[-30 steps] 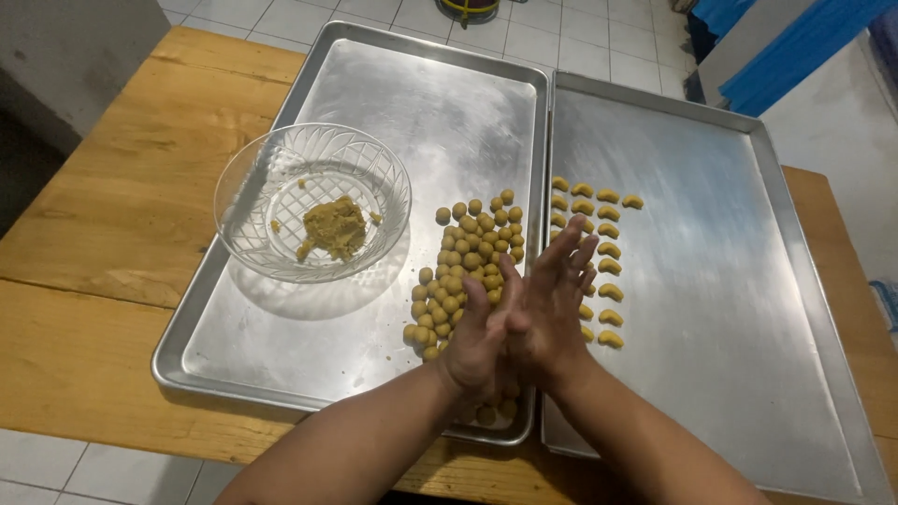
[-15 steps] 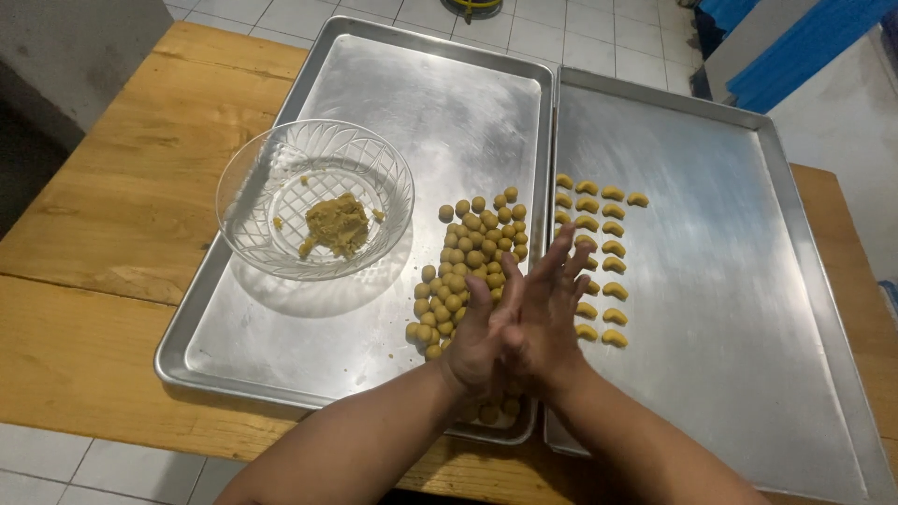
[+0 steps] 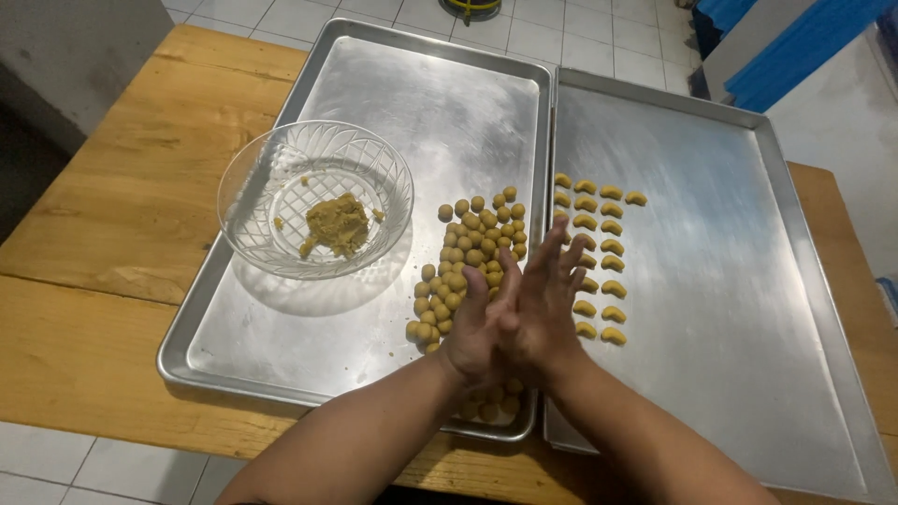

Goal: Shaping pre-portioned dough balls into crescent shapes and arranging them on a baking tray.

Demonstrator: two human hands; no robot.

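Fingers: both sets straight and lightly fanned, pointing far. Left hand and right hand are pressed palm to palm. Whether anything sits between the palms cannot be told; the contact area is hidden.

Position: hands sit above the seam where two metal trays meet, at the near edge.

Directly under and just left of the hands: pile of small dough balls, yellow-green, approx. round, heaped loosely on the left tray. A few balls show below the wrists, near the tray rim.

Just right of the hands: shaped pieces, same colour, curved like crescents, laid in two short columns on the right tray. Pieces lie apart from each other, not touching.

Further left, on the left tray: clear cut-glass bowl, upright, w/ a small lump of dough at its centre and a few crumbs beside it.

Support: both trays lie side by side, edges touching, on a wooden table. Tiled floor shows beyond the far edge.
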